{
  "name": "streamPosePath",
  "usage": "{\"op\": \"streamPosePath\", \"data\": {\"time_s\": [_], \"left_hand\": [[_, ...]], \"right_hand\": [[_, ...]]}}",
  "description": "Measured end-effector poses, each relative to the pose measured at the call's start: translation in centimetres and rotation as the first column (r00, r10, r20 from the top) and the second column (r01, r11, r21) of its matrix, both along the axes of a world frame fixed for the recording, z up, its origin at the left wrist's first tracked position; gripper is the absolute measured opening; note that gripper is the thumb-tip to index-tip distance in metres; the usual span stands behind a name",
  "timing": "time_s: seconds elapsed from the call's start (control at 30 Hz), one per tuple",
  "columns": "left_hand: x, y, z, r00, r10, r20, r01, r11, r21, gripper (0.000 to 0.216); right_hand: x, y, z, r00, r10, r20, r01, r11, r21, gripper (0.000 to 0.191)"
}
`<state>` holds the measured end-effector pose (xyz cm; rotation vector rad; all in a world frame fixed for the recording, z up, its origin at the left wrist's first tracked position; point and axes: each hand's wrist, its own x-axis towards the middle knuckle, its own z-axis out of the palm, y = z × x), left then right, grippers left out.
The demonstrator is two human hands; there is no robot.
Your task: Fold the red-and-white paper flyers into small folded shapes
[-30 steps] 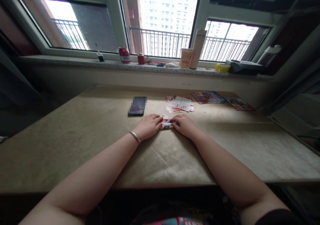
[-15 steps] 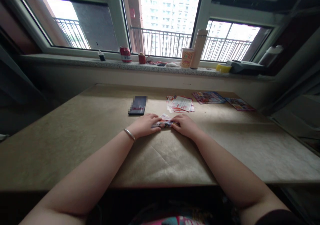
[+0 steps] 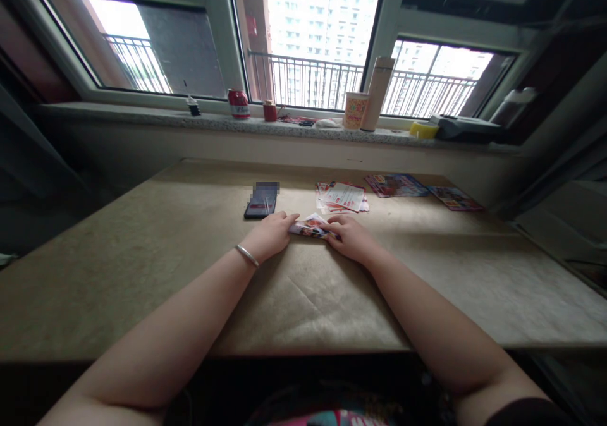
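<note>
A small folded piece of colourful printed paper [image 3: 310, 226] lies on the tan table [image 3: 190, 268] between my two hands. My left hand [image 3: 272, 235], with a silver bangle at the wrist, rests beside the paper's left end with fingers curled and fingertips on its edge. My right hand [image 3: 348, 236] presses on the paper's right end with bent fingers. Both hands pinch the paper against the table top.
A dark phone [image 3: 260, 202] lies just behind my left hand. A stack of printed leaflets [image 3: 341, 197] and two more sheets [image 3: 396, 184] lie farther back right. The windowsill [image 3: 142, 117] carries a red can [image 3: 238, 104], a cup [image 3: 355, 110], a tall flask [image 3: 377, 85] and a yellow roll [image 3: 422, 129].
The folded paper has opened out flatter and wider between my hands. My left hand has slid slightly left and back; my right hand stays in place.
</note>
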<state>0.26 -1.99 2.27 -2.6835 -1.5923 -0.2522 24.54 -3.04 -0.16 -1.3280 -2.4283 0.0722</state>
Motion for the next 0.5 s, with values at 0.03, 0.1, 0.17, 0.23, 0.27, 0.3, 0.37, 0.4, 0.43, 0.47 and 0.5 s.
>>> {"op": "streamPosePath", "data": {"time_s": [0.03,0.1,0.17,0.23,0.27,0.3,0.37,0.4,0.43,0.47,0.5], "left_hand": [[-0.1,0.2,-0.3,1.000,0.005,0.022,-0.005,1.000,-0.005,0.058],[-0.2,0.6,-0.8,0.996,0.046,0.080,-0.044,0.999,-0.022,0.056],[-0.4,0.9,-1.0,0.989,0.088,0.120,-0.081,0.995,-0.065,0.053],[-0.6,1.1,-1.0,0.982,0.119,0.145,-0.101,0.987,-0.126,0.050],[-0.6,1.1,-0.8,0.979,0.128,0.158,-0.104,0.983,-0.153,0.049],[-0.6,1.2,-0.7,0.976,0.132,0.175,-0.101,0.979,-0.177,0.050],[-0.6,1.2,-0.4,0.964,0.141,0.226,-0.092,0.973,-0.213,0.052],[-0.6,1.3,-0.3,0.955,0.149,0.256,-0.089,0.969,-0.232,0.052],[-0.5,1.3,-0.3,0.943,0.165,0.289,-0.091,0.963,-0.253,0.053],[-0.5,1.4,-0.4,0.927,0.191,0.322,-0.104,0.958,-0.267,0.053],[-0.4,1.4,-0.5,0.911,0.215,0.351,-0.118,0.953,-0.277,0.054]], "right_hand": [[0.0,0.0,0.0,1.000,0.002,0.002,-0.002,1.000,-0.003,0.036],[0.0,0.0,0.1,1.000,0.003,0.007,-0.003,1.000,-0.009,0.036],[0.1,0.0,0.0,1.000,0.003,0.009,-0.003,1.000,-0.014,0.037],[0.1,0.1,-0.1,1.000,0.006,0.007,-0.006,1.000,-0.021,0.037],[0.1,0.1,-0.1,1.000,0.005,0.004,-0.005,1.000,-0.022,0.037],[0.1,0.1,-0.1,1.000,0.005,0.000,-0.005,1.000,-0.021,0.036],[0.2,0.1,-0.2,1.000,0.008,-0.008,-0.008,1.000,-0.021,0.035],[0.2,0.2,-0.2,1.000,0.014,-0.013,-0.014,1.000,-0.022,0.035],[0.3,0.2,-0.2,1.000,0.024,-0.018,-0.024,0.999,-0.024,0.036],[0.3,0.2,-0.2,0.999,0.035,-0.023,-0.035,0.999,-0.026,0.036],[0.3,0.2,-0.3,0.999,0.044,-0.029,-0.045,0.999,-0.029,0.036]]}}
